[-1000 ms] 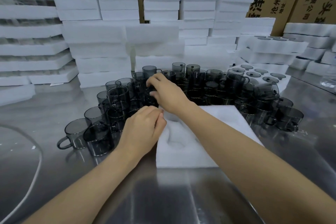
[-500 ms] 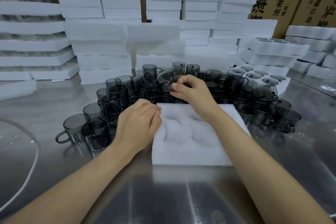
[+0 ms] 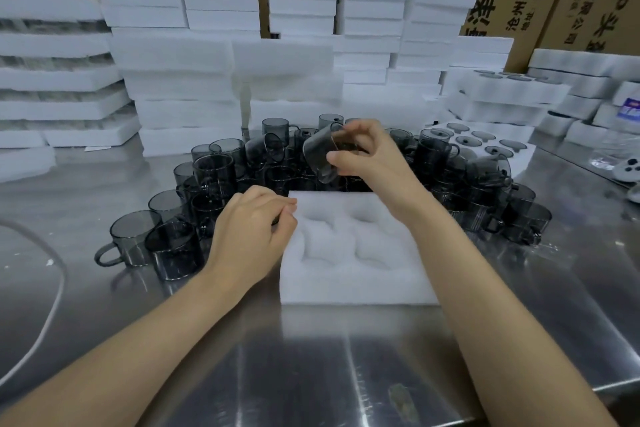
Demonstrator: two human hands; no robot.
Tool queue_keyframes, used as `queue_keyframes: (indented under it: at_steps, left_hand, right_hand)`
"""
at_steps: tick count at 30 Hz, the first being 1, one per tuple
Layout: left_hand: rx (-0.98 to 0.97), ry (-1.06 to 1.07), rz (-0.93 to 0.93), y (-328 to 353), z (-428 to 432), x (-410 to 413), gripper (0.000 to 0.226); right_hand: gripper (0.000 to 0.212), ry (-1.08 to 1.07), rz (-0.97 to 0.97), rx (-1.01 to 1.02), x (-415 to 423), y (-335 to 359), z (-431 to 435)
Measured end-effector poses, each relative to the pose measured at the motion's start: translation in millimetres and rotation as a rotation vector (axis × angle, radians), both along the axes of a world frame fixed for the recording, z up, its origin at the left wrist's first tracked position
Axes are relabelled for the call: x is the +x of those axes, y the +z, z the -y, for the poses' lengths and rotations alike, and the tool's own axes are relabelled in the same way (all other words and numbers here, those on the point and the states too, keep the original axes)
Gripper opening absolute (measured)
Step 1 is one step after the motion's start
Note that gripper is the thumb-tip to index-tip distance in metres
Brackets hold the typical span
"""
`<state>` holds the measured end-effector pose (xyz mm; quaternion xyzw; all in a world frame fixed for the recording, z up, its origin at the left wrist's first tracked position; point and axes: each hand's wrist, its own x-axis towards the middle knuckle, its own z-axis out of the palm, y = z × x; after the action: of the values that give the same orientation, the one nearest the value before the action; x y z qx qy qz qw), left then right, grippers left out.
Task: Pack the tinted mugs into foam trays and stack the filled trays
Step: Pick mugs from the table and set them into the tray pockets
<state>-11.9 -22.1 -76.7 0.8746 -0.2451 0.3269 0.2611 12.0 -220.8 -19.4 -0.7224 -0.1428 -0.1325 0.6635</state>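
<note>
smoke-grey glass: the right hand (image 3: pixel 372 163) has lifted one tinted mug (image 3: pixel 320 158) out of the pile and now holds it tilted above the far edge of the empty foam tray (image 3: pixel 356 274), fingers and thumb curled round it. i judge the first pocket gets filled next. the left hand (image 3: pixel 251 236) stays at the tray's far-left corner, fingers curled; whether they pinch the foam, i cannot tell. loose mugs (image 3: pixel 214 170) crowd the tray's far side on the steel table (image 3: pixel 311 357), with white tray stacks (image 3: pixel 180 80) behind.
</note>
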Motion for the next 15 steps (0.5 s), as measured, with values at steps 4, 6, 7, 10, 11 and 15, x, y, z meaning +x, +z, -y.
queue_keyframes:
  at_steps: [4,6,7,10,11,15]
  left_hand:
    - [0.007,0.000,-0.004,-0.8,-0.1,1.5,0.050]
    - [0.010,-0.001,-0.004,-1.0,0.4,1.7,0.050]
    - [0.010,-0.004,-0.003,-1.4,0.5,1.5,0.050]
    - [0.021,-0.005,-0.004,-1.5,-0.1,1.6,0.051]
    - [0.027,-0.003,-0.003,-1.6,-0.5,1.9,0.051]
    - [0.052,-0.002,0.009,-2.6,-1.3,1.2,0.050]
  right_hand:
    - [0.036,0.009,-0.002,-0.339,-13.8,2.7,13.0]
    - [0.037,0.040,-0.036,-0.394,-17.3,-0.2,13.7]
    - [0.036,0.061,-0.045,-0.403,-18.6,-1.2,12.3]
    - [0.038,0.115,-0.027,-0.412,-20.6,-3.1,5.9]
    - [0.041,0.127,-0.021,-0.421,-20.9,-3.9,4.0]
    - [0.055,0.104,0.035,-0.640,-20.0,-8.8,1.7]
